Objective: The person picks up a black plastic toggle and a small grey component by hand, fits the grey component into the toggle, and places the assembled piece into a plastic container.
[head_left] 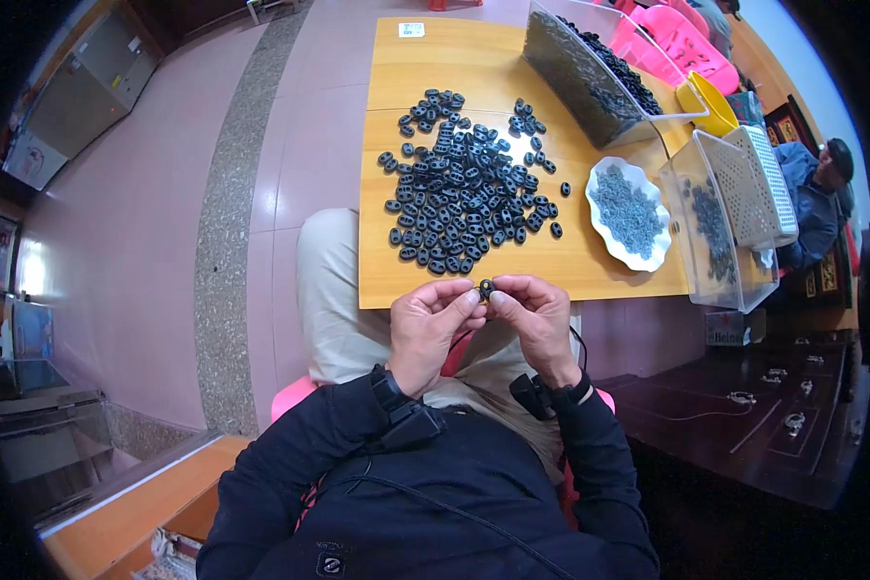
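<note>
1 blk pc (486,287) is being pinched btwn L hand (423,329) & R hand (538,324), approx. by near edge of counter (445,63); blk pile (454,188) is being kept thereon, done/remaining not being distinguishable.

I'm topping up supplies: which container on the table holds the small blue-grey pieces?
The white dish with the wavy rim; the two clear bins hold black pieces.

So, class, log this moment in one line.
left hand: pinching black piece; right hand: same piece; black pile: on table; dish: grey pieces
</note>
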